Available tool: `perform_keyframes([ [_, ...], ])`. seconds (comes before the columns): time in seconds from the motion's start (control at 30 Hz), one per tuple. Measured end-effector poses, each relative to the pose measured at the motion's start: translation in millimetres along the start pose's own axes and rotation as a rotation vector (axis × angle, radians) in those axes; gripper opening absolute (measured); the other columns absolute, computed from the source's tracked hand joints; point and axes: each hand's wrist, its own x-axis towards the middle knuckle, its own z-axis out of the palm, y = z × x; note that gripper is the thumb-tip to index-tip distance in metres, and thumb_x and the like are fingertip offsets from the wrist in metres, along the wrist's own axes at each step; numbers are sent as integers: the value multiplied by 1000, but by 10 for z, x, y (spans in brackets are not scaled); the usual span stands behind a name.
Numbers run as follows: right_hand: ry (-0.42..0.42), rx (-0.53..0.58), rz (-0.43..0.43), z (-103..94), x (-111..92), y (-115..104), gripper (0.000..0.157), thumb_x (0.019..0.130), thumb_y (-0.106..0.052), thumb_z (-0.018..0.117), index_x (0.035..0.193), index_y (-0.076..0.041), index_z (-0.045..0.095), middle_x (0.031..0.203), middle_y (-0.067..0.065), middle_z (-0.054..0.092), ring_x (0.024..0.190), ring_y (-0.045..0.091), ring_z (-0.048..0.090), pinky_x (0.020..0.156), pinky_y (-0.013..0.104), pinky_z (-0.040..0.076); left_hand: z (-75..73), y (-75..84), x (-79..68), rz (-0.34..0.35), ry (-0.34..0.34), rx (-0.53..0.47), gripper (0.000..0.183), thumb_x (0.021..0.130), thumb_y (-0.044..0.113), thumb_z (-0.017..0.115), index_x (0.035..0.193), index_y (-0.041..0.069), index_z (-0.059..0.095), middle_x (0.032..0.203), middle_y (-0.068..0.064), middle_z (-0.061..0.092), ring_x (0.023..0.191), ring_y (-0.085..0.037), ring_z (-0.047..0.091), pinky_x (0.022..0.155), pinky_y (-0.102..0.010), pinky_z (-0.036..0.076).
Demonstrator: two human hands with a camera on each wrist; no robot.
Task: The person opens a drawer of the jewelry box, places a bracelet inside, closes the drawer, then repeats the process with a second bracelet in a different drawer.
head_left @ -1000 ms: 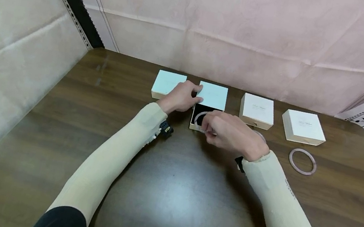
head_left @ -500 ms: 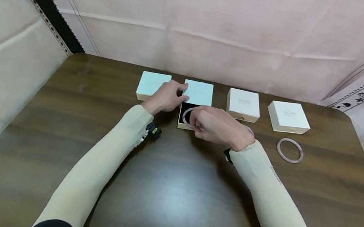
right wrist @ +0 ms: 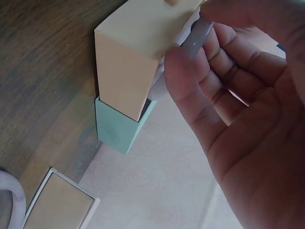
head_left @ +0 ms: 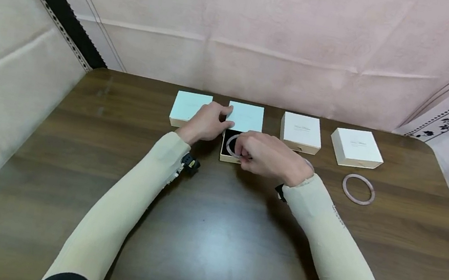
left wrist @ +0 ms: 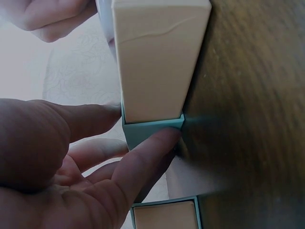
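Note:
My left hand (head_left: pixel 206 123) grips the turquoise sleeve (head_left: pixel 246 118) of a small jewellery box near the table's back edge. Its fingers touch more than one side of that sleeve (left wrist: pixel 147 133) in the left wrist view. The cream drawer (head_left: pixel 228 158), dark inside, is pulled out toward me. Over it, my right hand (head_left: pixel 268 156) pinches a pale lilac bangle (head_left: pixel 230 145) between thumb and fingers; the same bangle (right wrist: pixel 196 40) appears in the right wrist view. Part of the bangle is hidden by the fingers. Whether it touches the drawer's lining I cannot tell.
Another turquoise box (head_left: pixel 189 106) stands to the left. Two white boxes (head_left: pixel 302 129) (head_left: pixel 357 146) stand to the right along the back edge. One bangle (head_left: pixel 359 189) lies on the table (head_left: pixel 199 235); another (head_left: pixel 308 163) shows partly behind my right wrist. A pale cloth wall rises behind.
The head view has shifted, so everything sits further left in it than a second ago. Both hands keep their places at the box, the bangle still pinched over the drawer.

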Motion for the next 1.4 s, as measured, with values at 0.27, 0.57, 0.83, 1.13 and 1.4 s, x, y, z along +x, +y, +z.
perform_keyframes([
  [0.27,0,2,-2,-2,-19,29,7,92,-7,65,96,-12,69,104,-2,64,98,12,59,83,31,52,16,26,22,1,-1,11,57,106,28,57,157,13,39,164,-6,38,151,-27,36,110,-39,45],
  [0.57,31,-17,-38,-20,-9,67,11,90,-4,63,85,-13,64,93,-3,58,87,13,52,75,28,46,-5,66,29,-1,-2,3,57,106,28,56,158,14,38,165,-5,37,149,-25,40,101,-35,45],
  [0.83,27,-10,-27,-31,1,67,7,94,-6,63,91,-12,66,98,-1,60,91,14,53,79,29,48,-17,66,40,-5,4,4,57,106,28,56,158,13,37,165,-6,37,148,-24,40,100,-35,44],
  [1.13,25,9,-27,-4,21,49,5,96,-7,65,98,-8,70,107,2,66,103,16,61,89,33,53,0,30,16,-19,-7,5,58,106,29,56,159,14,37,165,-5,36,153,-25,32,116,-39,41],
  [1.4,52,3,-51,22,24,76,15,96,0,57,94,-10,68,101,0,63,96,15,56,84,31,48,8,16,21,-19,2,12,57,106,29,57,158,14,38,165,-5,37,152,-25,34,111,-38,44],
])
